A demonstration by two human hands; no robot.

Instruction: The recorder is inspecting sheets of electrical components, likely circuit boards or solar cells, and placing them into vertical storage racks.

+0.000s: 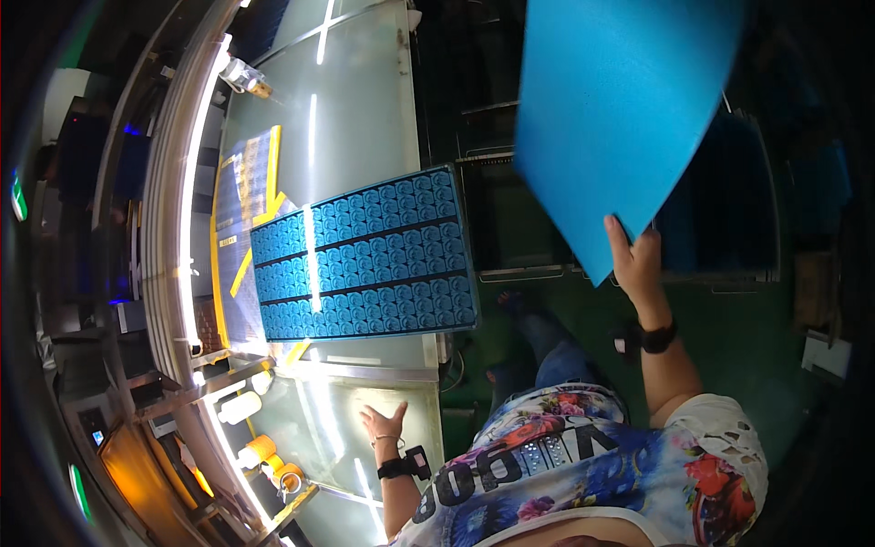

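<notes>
My right hand (635, 262) grips the lower corner of a large flat blue sheet (624, 118). The thumb lies along one face of it; the other fingers are mostly hidden. Raised and tilted, the sheet hangs over the right side, away from the table. My left hand (385, 422) is open over the near part of the glossy work table (365, 114), fingers spread and nothing in them. Farther up the table lies a rectangular blue panel (369, 239) with three bands of repeating rounded shapes, its right end reaching past the table's edge. A strip of light reflects off it.
Yellow tape (274, 173) borders a patterned sheet left of the panel. A light tube (192, 210) runs along the table's left side, near yellow tape rolls (258, 450) and a white bottle (239, 407). Dark racks (720, 201) stand at right above a green floor (583, 319).
</notes>
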